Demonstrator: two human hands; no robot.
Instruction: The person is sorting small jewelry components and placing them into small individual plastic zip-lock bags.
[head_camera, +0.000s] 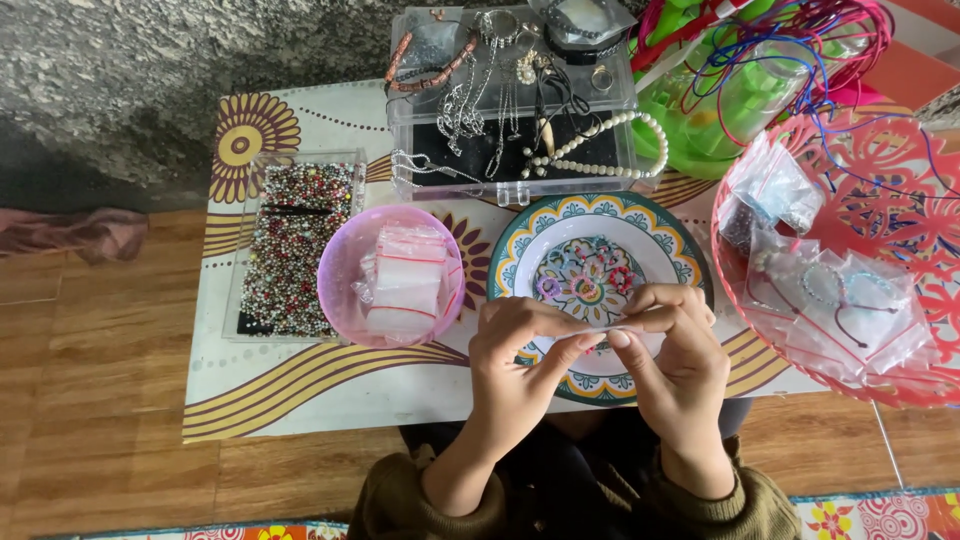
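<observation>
Your left hand (520, 350) and right hand (672, 345) meet over the patterned plate (520, 255); both pinch one small clear bag (605, 326) between the fingertips. On the plate lie several small bead rings (590, 275). Left of it stands one pink bowl (340, 270) with clear bags, then one tray of beads (295, 245). At right, one red basket (900, 210) holds bagged bracelets.
</observation>
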